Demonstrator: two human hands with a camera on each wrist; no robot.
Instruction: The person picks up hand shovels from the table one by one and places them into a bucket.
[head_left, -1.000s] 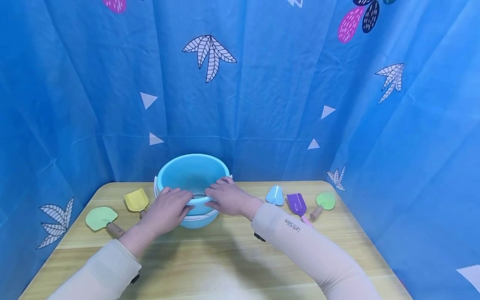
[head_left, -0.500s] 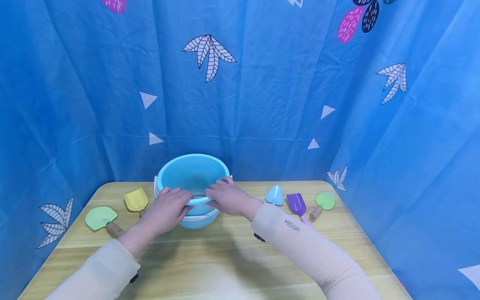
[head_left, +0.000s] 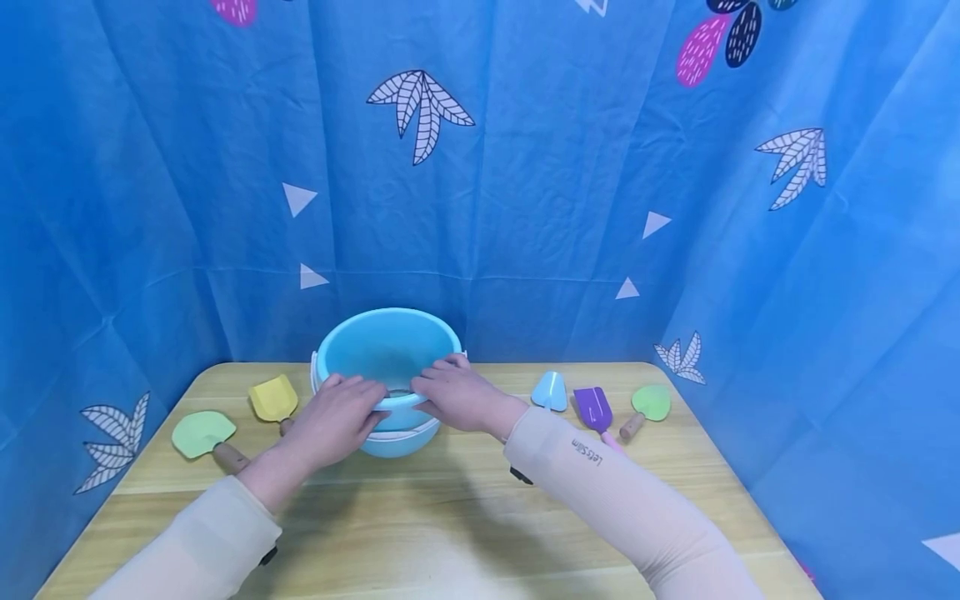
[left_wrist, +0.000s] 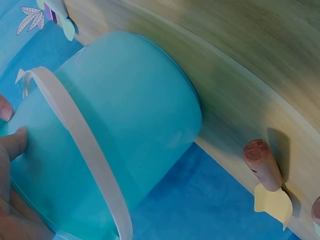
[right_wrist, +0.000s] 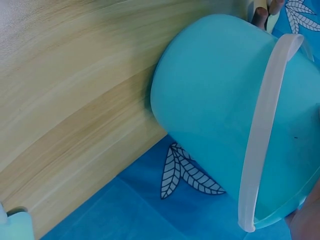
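Observation:
A light blue bucket stands upright near the table's back edge. Its white handle hangs down across the near side. My left hand grips the near rim left of centre, fingers over the edge and thumb outside. Just right of it, my right hand grips the same rim. Between the hands, a small greyish thing shows inside the bucket, too little to identify. The bucket's outer wall fills much of the right wrist view, where only a bit of the right hand shows.
Left of the bucket lie a pale green shovel and a yellow shovel. To the right are a light blue shovel, a purple shovel and a green shovel. Blue curtains border the wooden table.

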